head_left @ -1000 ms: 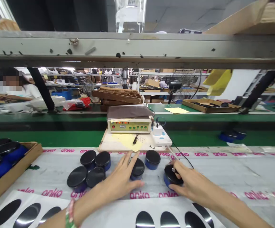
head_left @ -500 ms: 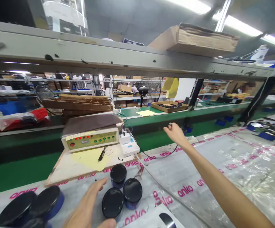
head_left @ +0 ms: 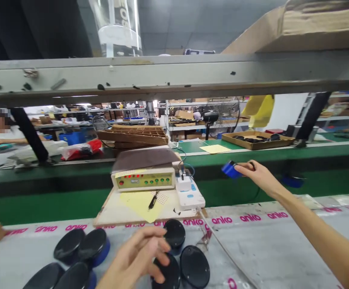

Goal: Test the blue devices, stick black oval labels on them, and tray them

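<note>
My right hand point(head_left: 257, 176) reaches out over the green belt, its fingers closed on a blue-sided round part with a black face point(head_left: 232, 169). My left hand point(head_left: 141, 251) is low in the middle, fingers apart and bent, over a group of three black-topped round parts. Its fingertips overlap the nearest black-topped part point(head_left: 168, 271); whether they touch it I cannot tell. Beside that one lie a second round part point(head_left: 194, 266) and a farther one point(head_left: 174, 233). At the left sits another group of black-topped, blue-sided parts point(head_left: 92, 245).
A control box point(head_left: 144, 178) with red lights stands on a white board, beside a power strip point(head_left: 190, 194) whose cable crosses the plastic-covered table. A black pen-like tool point(head_left: 153, 200) lies on yellow paper. Another blue part point(head_left: 293, 180) is on the belt point(head_left: 72, 204). A shelf beam point(head_left: 162, 76) spans above.
The view has swung left. My right hand, earlier closed with only a small dark bit showing, now holds the blue-sided part. My left hand has come over the three round parts.
</note>
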A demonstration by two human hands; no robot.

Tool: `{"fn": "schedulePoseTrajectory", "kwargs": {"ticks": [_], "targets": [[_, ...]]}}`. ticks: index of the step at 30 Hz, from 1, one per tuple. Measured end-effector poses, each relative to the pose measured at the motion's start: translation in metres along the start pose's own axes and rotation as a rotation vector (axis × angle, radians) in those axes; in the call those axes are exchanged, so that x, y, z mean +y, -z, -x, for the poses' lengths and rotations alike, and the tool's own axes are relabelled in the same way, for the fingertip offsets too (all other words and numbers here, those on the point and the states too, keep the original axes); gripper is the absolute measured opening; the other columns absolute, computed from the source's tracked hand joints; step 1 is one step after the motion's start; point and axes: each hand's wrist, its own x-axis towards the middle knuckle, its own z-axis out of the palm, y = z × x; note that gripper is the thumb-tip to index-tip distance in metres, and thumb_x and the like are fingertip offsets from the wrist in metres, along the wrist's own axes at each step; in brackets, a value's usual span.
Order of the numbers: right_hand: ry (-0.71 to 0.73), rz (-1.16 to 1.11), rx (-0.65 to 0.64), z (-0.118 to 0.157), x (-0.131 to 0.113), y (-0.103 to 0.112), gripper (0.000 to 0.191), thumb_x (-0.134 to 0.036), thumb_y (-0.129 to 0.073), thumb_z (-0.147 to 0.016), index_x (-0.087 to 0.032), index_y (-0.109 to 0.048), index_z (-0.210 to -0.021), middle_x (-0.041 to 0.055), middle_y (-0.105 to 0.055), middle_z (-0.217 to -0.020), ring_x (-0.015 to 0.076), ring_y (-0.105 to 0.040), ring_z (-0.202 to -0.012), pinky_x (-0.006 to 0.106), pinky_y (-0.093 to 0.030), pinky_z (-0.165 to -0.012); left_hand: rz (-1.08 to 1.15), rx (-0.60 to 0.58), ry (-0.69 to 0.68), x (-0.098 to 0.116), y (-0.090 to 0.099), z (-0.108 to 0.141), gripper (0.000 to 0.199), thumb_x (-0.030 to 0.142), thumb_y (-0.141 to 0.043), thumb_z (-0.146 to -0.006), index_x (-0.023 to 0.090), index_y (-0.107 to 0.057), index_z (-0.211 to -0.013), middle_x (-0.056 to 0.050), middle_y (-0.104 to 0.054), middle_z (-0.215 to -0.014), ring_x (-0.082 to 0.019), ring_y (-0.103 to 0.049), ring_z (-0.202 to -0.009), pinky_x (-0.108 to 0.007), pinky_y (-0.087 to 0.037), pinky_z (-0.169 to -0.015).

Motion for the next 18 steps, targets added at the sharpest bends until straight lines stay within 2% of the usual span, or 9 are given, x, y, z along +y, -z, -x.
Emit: {"fn": "schedulePoseTrajectory", "kwargs": {"ticks": [3, 5, 7, 8, 10, 11, 13, 15, 18], "targets": [[0.199, -0.267, -0.397, 0.057, -0.074, -0.012, 0.053, -0.071, -0.061, -0.065, -0.022, -0.052, -0.083, 0.0064, -0.068, -0.108, 0.0245, -0.063, -0.096, 0.032, -0.052, -0.077, 0.393, -0.232, 0.159, 0.010, -0.021, -0.005, 0.052, 0.060, -0.054, -0.084, 0.019, -0.057, -0.116, -0.011, -0.061, -0.108, -0.020, -0.068, -0.080, -0.023, -0.053, -0.053], [0.360, -0.476, -0.787, 0.098, -0.123, -0.012, 0.048, -0.060, -0.065, -0.070, -0.022, -0.052, -0.096, 0.0083, -0.064, -0.112, 0.0253, -0.061, -0.099, 0.034, -0.051, -0.079, 0.569, -0.431, 0.223, 0.017, -0.028, -0.005, 0.063, 0.068, -0.041, -0.086, 0.018, -0.055, -0.122, -0.013, -0.063, -0.108, -0.023, -0.070, -0.082, -0.022, -0.054, -0.052], [0.475, -0.388, -0.765, 0.130, -0.160, -0.009, 0.039, -0.050, -0.065, -0.074, -0.023, -0.052, -0.098, 0.0048, -0.065, -0.100, 0.0218, -0.061, -0.090, 0.031, -0.050, -0.075, 0.674, -0.543, 0.235, 0.025, -0.026, 0.001, 0.067, 0.068, -0.036, -0.088, 0.013, -0.056, -0.122, -0.013, -0.067, -0.101, -0.023, -0.071, -0.082, -0.020, -0.055, -0.055], [0.504, -0.299, -0.691, 0.141, -0.173, -0.007, 0.031, -0.047, -0.061, -0.078, -0.023, -0.052, -0.095, 0.0028, -0.064, -0.092, 0.0196, -0.060, -0.083, 0.029, -0.050, -0.070, 0.703, -0.541, 0.222, 0.028, -0.022, 0.005, 0.065, 0.065, -0.039, -0.089, 0.011, -0.058, -0.120, -0.013, -0.069, -0.099, -0.022, -0.071, -0.083, -0.020, -0.055, -0.060], [0.513, -0.158, -0.492, 0.156, -0.188, -0.005, 0.021, -0.044, -0.046, -0.090, -0.023, -0.049, -0.086, 0.0010, -0.060, -0.080, 0.0172, -0.058, -0.073, 0.027, -0.048, -0.063, 0.724, -0.434, 0.166, 0.036, -0.011, 0.013, 0.054, 0.055, -0.049, -0.090, 0.008, -0.064, -0.112, -0.013, -0.071, -0.098, -0.023, -0.070, -0.088, -0.024, -0.056, -0.074], [0.518, -0.125, -0.430, 0.162, -0.192, -0.005, 0.023, -0.042, -0.038, -0.094, -0.024, -0.048, -0.084, 0.0011, -0.060, -0.079, 0.0170, -0.057, -0.071, 0.026, -0.047, -0.061, 0.719, -0.370, 0.134, 0.040, -0.005, 0.018, 0.048, 0.050, -0.053, -0.089, 0.008, -0.066, -0.109, -0.013, -0.071, -0.099, -0.024, -0.069, -0.092, -0.028, -0.054, -0.082], [0.560, -0.108, -0.395, 0.173, -0.194, -0.008, 0.025, -0.039, -0.031, -0.097, -0.025, -0.049, -0.087, 0.0010, -0.061, -0.079, 0.0168, -0.059, -0.072, 0.024, -0.047, -0.060, 0.680, -0.278, 0.060, 0.045, 0.007, 0.024, 0.037, 0.041, -0.062, -0.086, 0.010, -0.069, -0.105, -0.012, -0.071, -0.103, -0.024, -0.068, -0.096, -0.032, -0.051, -0.089], [0.637, -0.090, -0.434, 0.184, -0.193, -0.015, 0.017, -0.033, -0.035, -0.098, -0.027, -0.051, -0.095, -0.0005, -0.063, -0.080, 0.0153, -0.060, -0.070, 0.022, -0.046, -0.057, 0.610, -0.242, -0.014, 0.049, 0.013, 0.028, 0.029, 0.033, -0.068, -0.082, 0.014, -0.069, -0.105, -0.009, -0.071, -0.104, -0.019, -0.067, -0.094, -0.027, -0.051, -0.087], [0.754, -0.043, -0.442, 0.193, -0.192, -0.026, 0.018, -0.027, -0.034, -0.099, -0.025, -0.051, -0.099, -0.0016, -0.063, -0.075, 0.0137, -0.057, -0.060, 0.023, -0.043, -0.053, 0.482, -0.238, -0.071, 0.052, 0.016, 0.029, 0.035, 0.032, -0.073, -0.078, 0.018, -0.066, -0.109, -0.005, -0.071, -0.102, -0.015, -0.066, -0.093, -0.020, -0.049, -0.081]]}}
